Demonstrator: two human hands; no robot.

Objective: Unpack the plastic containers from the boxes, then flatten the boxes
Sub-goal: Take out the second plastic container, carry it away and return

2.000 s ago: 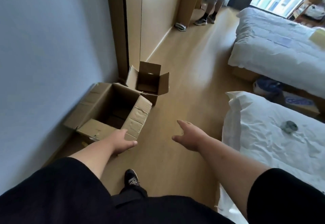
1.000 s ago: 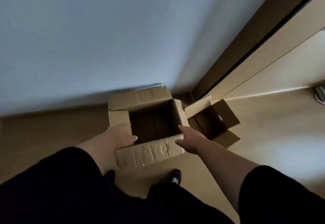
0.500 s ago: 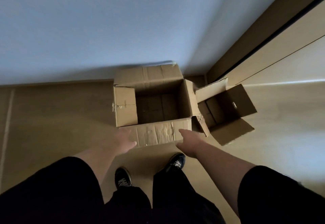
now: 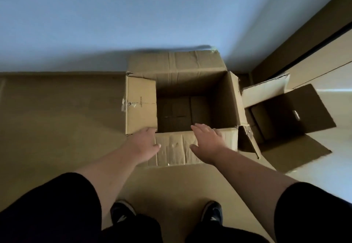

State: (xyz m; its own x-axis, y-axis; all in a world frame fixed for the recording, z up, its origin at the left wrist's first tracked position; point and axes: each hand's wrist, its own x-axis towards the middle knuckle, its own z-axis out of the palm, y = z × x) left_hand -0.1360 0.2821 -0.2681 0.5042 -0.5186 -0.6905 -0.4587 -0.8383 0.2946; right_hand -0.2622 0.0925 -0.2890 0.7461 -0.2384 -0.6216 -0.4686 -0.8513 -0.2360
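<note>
The big box (image 4: 179,107) is seen open on the floor (image 4: 57,128) against the wall (image 4: 133,14). The left hand (image 4: 144,145) is laid on its near flap at 9 o'clock, the right hand (image 4: 207,139) at 3, both with fingers straight. A small box (image 4: 285,117) lies open at its 3 o'clock.

Probably a home: wood floor (image 4: 57,119), sliding door (image 4: 304,38).
</note>
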